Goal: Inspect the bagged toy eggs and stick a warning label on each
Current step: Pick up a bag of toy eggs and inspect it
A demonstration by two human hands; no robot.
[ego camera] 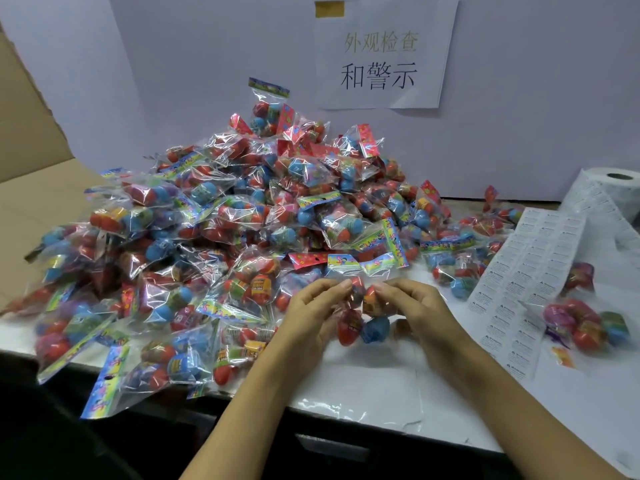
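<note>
Your left hand (311, 306) and right hand (412, 303) pinch one bag (360, 317) above the counter (363, 386), beside the pile (214, 220). Slick film could slip; reaching for the labels (519, 289) one-handed risks dropping it.

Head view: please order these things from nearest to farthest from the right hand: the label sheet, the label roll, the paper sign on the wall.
Measured from the right hand, which holds a bag of eggs together with the left hand:
1. Label sheet, flat on the table just to its right.
2. Label roll, farther right and back, by the wall.
3. Paper sign, high on the wall behind the pile.
</note>
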